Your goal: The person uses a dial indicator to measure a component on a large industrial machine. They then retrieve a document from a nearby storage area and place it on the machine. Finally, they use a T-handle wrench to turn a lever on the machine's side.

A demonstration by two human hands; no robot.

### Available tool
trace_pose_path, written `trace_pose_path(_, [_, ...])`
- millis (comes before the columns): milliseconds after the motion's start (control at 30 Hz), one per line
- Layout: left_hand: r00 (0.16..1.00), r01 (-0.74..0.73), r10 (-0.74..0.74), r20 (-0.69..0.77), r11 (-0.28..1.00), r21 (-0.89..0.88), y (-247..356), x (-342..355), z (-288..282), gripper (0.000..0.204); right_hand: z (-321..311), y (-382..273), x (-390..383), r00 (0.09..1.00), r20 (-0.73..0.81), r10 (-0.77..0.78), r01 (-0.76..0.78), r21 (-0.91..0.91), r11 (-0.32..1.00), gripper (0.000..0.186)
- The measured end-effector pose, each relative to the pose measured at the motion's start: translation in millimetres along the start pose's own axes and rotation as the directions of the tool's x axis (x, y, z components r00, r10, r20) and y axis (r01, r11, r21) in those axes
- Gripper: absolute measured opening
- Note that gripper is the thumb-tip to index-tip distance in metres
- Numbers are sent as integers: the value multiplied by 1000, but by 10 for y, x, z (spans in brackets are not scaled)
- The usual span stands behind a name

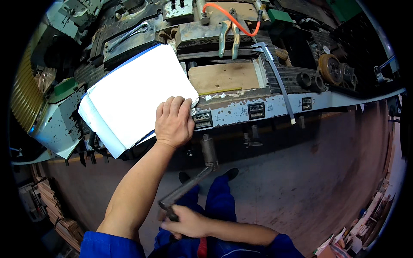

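Note:
My right hand [187, 221] is wrapped round the grip of a metal crank handle [187, 187]. The crank's socket end [208, 148] is at the front of the machine, below its rail. Palm down, my left hand [174, 120] rests at the machine's front edge, its fingers lying over the lower right corner of a stack of white paper [137, 86]. A blue sheet or folder [142, 53] shows from under the paper. What lies beneath my left palm is hidden.
Pliers [229, 36], an orange hose [236, 19] and a caliper [277, 81] lie on the machine, the caliper overhanging the painted front rail [232, 114]. Metal rings [310, 81] sit at right. A ribbed yellow duct [28, 86] stands at left; wooden boards [58, 210] are stacked lower left.

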State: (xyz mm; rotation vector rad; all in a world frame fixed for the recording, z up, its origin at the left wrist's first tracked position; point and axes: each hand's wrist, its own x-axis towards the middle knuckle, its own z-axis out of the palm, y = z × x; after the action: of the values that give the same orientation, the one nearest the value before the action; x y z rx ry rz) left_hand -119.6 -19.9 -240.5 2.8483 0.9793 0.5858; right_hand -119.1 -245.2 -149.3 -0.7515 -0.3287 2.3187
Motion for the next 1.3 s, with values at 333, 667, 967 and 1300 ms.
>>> trace_pose_path(333, [1000,17,-17,16,1000,18,5,-23,-14,50,-1005,-268,-1769,202,-837,-509,-254,-547,798,28])
trace_pose_path(667, [1000,-3,2,-10,1000,-10,14,-13,-12,51,-2520,701,-1058,-209,-604,-769,-490,-616,617,42])
trace_pose_path(967, [1000,-10,10,-3,1000,-17,8,-4,-3,50,-2981,965,-612,-131,-678,-723,-525,-572,631,39])
trace_pose_path(1300, [1000,-2,2,27,1000,-9,-12,-8,0,51,-3109,1175,199,-8,-871,-491,-417,-444,793,33])
